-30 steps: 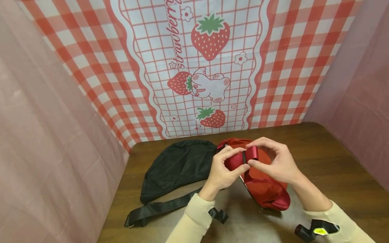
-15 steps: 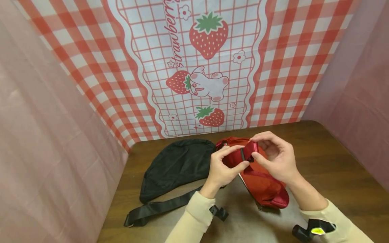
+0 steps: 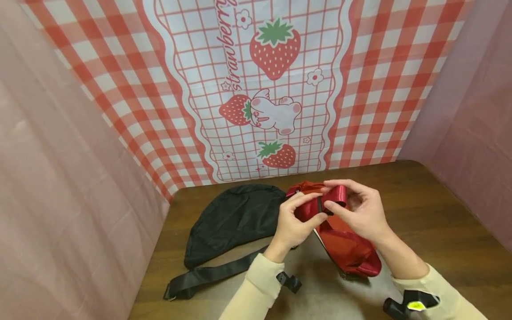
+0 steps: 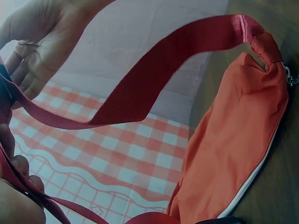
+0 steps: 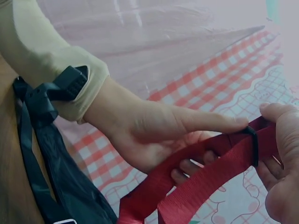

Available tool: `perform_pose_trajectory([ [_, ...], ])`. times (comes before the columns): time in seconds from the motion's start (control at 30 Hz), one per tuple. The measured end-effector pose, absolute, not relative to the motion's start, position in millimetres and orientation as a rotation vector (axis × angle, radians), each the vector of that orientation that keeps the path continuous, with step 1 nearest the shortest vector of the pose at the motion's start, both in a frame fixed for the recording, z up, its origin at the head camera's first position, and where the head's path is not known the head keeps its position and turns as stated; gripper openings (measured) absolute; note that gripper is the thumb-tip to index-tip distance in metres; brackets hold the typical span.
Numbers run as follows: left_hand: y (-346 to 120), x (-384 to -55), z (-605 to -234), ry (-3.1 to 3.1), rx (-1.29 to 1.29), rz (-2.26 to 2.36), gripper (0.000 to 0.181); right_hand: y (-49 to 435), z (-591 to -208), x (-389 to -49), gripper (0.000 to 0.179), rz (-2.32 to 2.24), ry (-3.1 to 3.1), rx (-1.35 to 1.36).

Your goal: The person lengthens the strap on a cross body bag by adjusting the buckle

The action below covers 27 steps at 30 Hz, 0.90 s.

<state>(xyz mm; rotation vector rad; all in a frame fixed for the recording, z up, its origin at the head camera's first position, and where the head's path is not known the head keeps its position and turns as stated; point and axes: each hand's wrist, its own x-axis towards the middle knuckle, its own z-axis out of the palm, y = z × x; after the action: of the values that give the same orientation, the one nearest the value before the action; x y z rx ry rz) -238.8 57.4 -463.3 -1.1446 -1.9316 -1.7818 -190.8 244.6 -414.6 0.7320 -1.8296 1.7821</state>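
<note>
Above a red bag [image 3: 348, 253], both hands work on its red webbing strap [image 5: 205, 177], which runs through a black slide buckle [image 5: 252, 145]. My left hand [image 3: 294, 224] pinches the strap beside the buckle between thumb and fingers. On the buckle's other side my right hand [image 3: 366, 211] pinches a short loop of the strap with thumb and fingertips. The left wrist view shows the strap [image 4: 163, 70] rising in an arc to the end of the red bag [image 4: 233, 140]. Part of the bag lies hidden behind the hands in the head view.
A black half-round bag [image 3: 236, 218] lies on the wooden table [image 3: 424, 200] to the left, with its black strap [image 3: 216, 273] in front. A strawberry-print checked cloth [image 3: 276, 89] hangs behind the table. Pink curtains [image 3: 72, 155] stand at both sides.
The right hand first drew up and back, tilting the strap loop, then came lower again; the loop now sticks out rounder to the right. The left hand keeps its grip almost in place.
</note>
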Motion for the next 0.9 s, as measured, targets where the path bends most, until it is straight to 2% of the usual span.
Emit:
perform_pose_trajectory([
  [0.13, 57.5, -239.5, -462.5, -1.916, -1.123, -1.795, 0.040, 242.8, -420.5, -191.1, 0.050, 1.828, -1.784, 0.756],
  [0.27, 57.1, -240.9, -459.1, -1.827, -1.065, -1.860, 0.053, 242.4, -431.1, -192.7, 0.060, 1.734, -1.948, 0.704],
  [0.37, 56.5, -241.3, -456.0, -1.763, -1.029, -1.921, 0.061, 242.2, -438.4, -194.3, 0.053, 1.595, -2.119, 0.628],
  [0.53, 55.3, -239.4, -451.4, -1.730, -1.020, -1.963, 0.064, 242.9, -443.7, -195.6, 0.040, 1.438, -2.225, 0.574],
  [0.73, 53.8, -235.5, -446.0, -1.686, -0.964, -2.013, 0.067, 250.8, -446.5, -194.2, 0.045, 1.246, -2.324, 0.606],
  [0.9, 54.7, -235.7, -447.4, -1.690, -1.011, -1.991, 0.064, 247.3, -443.6, -194.9, 0.051, 1.353, -2.224, 0.652],
])
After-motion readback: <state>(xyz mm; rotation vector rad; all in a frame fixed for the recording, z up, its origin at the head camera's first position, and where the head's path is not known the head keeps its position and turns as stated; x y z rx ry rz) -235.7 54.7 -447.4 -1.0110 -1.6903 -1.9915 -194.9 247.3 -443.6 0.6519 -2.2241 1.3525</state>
